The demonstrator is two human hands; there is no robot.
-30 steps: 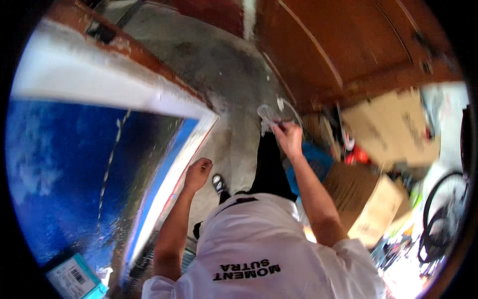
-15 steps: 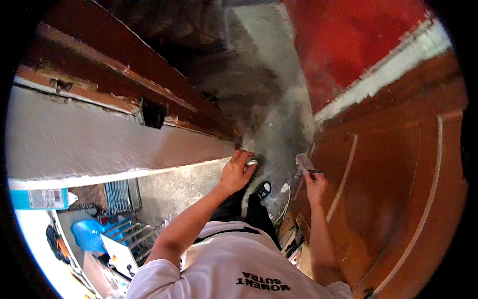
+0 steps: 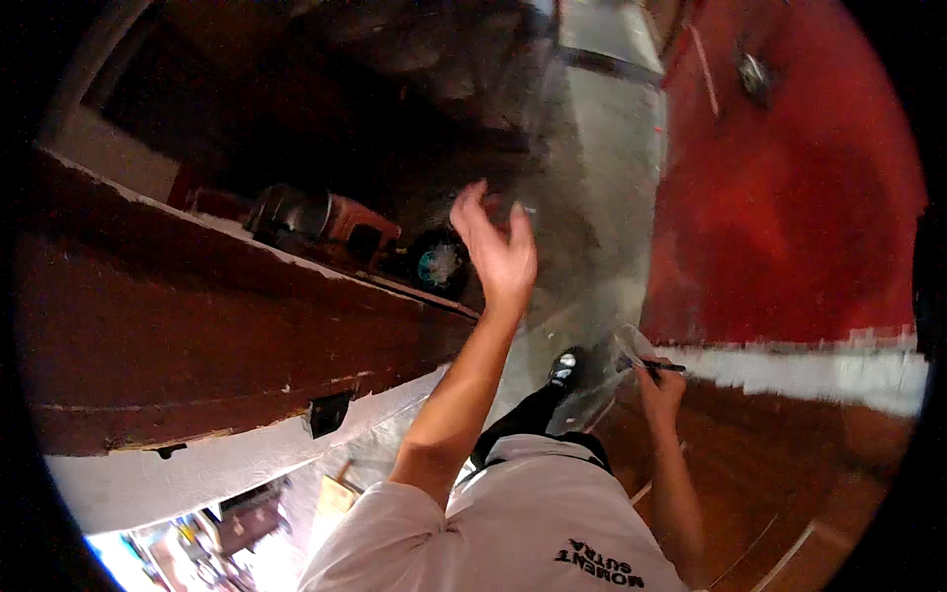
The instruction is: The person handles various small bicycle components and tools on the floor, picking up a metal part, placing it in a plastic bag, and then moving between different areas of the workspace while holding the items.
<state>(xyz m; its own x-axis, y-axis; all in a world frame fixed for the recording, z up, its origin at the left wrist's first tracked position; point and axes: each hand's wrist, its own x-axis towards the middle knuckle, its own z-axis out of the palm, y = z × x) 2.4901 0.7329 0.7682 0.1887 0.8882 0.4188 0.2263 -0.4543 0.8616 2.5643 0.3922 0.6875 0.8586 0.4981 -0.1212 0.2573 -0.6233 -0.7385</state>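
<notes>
My left hand (image 3: 501,252) is raised in front of me above the dim floor. Its fingers are bent and the thumb stands apart from them; nothing shows between them. My right hand (image 3: 664,397) is closed around a thin black stick-like tool (image 3: 666,366) beside the brown panel. Beyond its fingers is a pale, see-through piece (image 3: 631,341), perhaps plastic; whether it is part of the tool I cannot tell.
On the left runs a brown wooden door or frame (image 3: 227,335), with a dark orange machine-like thing (image 3: 340,222) behind its edge. A red wall (image 3: 789,227) with a rough white band (image 3: 789,370) stands on the right, above a brown panel (image 3: 760,454). My shoe (image 3: 564,366) is on the floor.
My view has moved forward through the doorway. The left hand has gone from beside the frame's end to out ahead over the floor. The right hand still holds the black tool.
</notes>
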